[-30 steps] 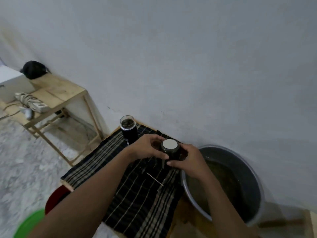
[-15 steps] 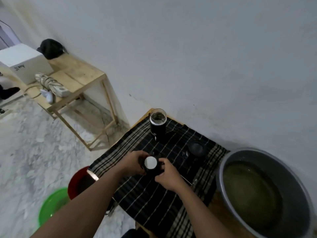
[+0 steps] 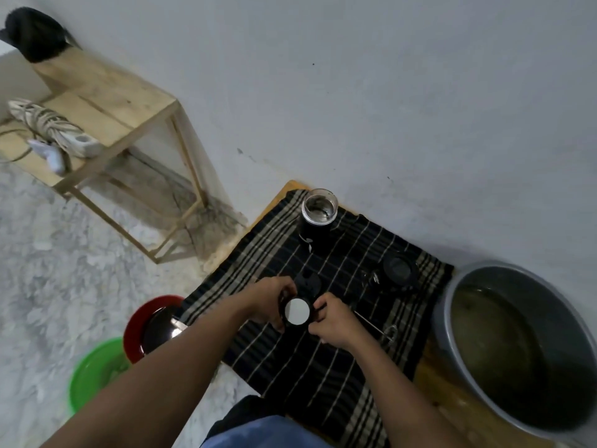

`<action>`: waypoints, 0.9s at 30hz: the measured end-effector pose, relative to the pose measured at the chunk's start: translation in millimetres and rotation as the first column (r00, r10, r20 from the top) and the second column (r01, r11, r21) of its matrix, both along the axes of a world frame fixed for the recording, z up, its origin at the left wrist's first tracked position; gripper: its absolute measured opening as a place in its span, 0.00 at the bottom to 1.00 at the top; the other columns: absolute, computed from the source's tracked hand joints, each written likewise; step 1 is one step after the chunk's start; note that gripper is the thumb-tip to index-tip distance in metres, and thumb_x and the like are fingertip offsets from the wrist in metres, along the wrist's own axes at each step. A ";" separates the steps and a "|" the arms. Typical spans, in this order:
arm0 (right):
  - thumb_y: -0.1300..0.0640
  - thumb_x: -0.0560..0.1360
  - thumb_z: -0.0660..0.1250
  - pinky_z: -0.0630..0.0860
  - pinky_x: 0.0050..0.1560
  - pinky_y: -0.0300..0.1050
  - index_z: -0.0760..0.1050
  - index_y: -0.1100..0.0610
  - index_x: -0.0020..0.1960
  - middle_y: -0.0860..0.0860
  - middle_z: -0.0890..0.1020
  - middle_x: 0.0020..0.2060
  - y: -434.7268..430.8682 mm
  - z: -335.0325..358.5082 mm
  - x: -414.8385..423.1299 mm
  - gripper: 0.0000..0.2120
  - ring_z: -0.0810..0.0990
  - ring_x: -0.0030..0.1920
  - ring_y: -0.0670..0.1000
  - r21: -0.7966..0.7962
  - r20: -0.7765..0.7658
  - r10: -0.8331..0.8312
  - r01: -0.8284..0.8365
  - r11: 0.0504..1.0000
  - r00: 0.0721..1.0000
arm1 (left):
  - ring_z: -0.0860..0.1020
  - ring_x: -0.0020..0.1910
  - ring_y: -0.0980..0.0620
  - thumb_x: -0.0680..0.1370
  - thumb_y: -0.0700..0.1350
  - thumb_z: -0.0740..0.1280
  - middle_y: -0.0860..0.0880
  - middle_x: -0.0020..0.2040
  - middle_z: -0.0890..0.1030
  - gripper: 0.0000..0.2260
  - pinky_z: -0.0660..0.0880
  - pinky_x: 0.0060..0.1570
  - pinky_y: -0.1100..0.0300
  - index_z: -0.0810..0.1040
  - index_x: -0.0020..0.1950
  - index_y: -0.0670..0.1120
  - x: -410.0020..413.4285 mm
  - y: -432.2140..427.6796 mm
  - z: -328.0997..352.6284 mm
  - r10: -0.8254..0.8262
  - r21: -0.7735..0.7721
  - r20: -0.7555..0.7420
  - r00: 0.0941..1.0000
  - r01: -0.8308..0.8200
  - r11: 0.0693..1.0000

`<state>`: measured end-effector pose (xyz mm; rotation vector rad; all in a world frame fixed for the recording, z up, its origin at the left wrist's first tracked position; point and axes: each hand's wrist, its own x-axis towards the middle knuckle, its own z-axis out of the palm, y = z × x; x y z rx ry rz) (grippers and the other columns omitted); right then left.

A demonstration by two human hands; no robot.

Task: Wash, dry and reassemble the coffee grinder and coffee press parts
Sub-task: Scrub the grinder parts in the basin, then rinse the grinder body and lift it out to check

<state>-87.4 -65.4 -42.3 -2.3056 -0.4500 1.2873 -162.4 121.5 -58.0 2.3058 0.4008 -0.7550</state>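
A small black cylindrical part with a white round top point(image 3: 297, 311) is held over the black striped cloth point(image 3: 310, 357). My left hand point(image 3: 269, 300) grips its left side and my right hand point(image 3: 334, 318) pinches its right side. Just behind it lies a small black part point(image 3: 308, 281). A black grinder body with a shiny metal cup point(image 3: 318, 218) stands upright at the cloth's far edge. A round black lid-like part point(image 3: 400, 270) lies to the right. A thin metal rod with a clip end point(image 3: 376, 326) lies by my right hand.
A large grey basin of murky water point(image 3: 517, 344) sits to the right on the wooden board. A red bowl point(image 3: 142, 328) and a green bowl point(image 3: 93, 373) stand on the marble floor at left. A wooden table point(image 3: 106, 101) with a power strip is at the back left.
Both hands brought the white-topped part from beside the basin toward me, lower over the middle of the cloth. The view tilted down and shifted.
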 end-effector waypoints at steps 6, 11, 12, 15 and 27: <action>0.62 0.73 0.71 0.82 0.49 0.53 0.72 0.53 0.52 0.53 0.83 0.43 16.6 9.2 18.0 0.11 0.83 0.43 0.53 -0.002 0.019 -0.095 0.095 0.995 0.995 | 0.76 0.59 0.49 0.65 0.41 0.83 0.52 0.61 0.77 0.34 0.77 0.59 0.55 0.73 0.68 0.50 14.5 23.1 5.2 -0.051 -0.033 -0.112 0.992 0.047 0.998; 0.58 0.77 0.70 0.75 0.40 0.39 0.71 0.56 0.66 0.50 0.80 0.52 38.6 26.6 57.8 0.19 0.79 0.45 0.46 0.179 0.117 -0.330 0.307 0.935 0.937 | 0.79 0.62 0.45 0.75 0.41 0.76 0.47 0.61 0.79 0.23 0.76 0.55 0.56 0.74 0.68 0.44 48.8 58.8 19.4 0.225 -0.062 0.072 0.972 -0.221 0.973; 0.57 0.77 0.70 0.73 0.40 0.38 0.70 0.55 0.69 0.51 0.79 0.57 44.0 30.4 65.5 0.22 0.79 0.47 0.45 0.221 0.123 -0.366 0.334 0.916 0.922 | 0.77 0.63 0.46 0.74 0.43 0.77 0.47 0.64 0.78 0.27 0.75 0.56 0.57 0.72 0.71 0.45 56.3 60.6 22.0 0.285 -0.079 0.124 0.950 -0.277 0.958; 0.56 0.74 0.72 0.77 0.51 0.42 0.67 0.52 0.72 0.50 0.78 0.63 64.4 38.3 83.8 0.29 0.81 0.56 0.48 0.371 0.098 -0.446 0.383 0.846 0.890 | 0.75 0.69 0.44 0.72 0.42 0.79 0.44 0.72 0.74 0.38 0.74 0.63 0.53 0.65 0.78 0.46 78.3 57.5 25.6 0.385 -0.173 0.272 0.882 -0.349 0.921; 0.43 0.65 0.81 0.77 0.57 0.42 0.75 0.47 0.64 0.43 0.80 0.58 91.7 41.3 96.3 0.31 0.79 0.59 0.45 0.512 0.320 -0.447 0.245 0.823 0.835 | 0.78 0.64 0.53 0.68 0.50 0.83 0.53 0.66 0.79 0.36 0.77 0.65 0.46 0.72 0.73 0.51 90.4 44.8 4.6 0.492 -0.394 0.425 0.760 -0.334 0.856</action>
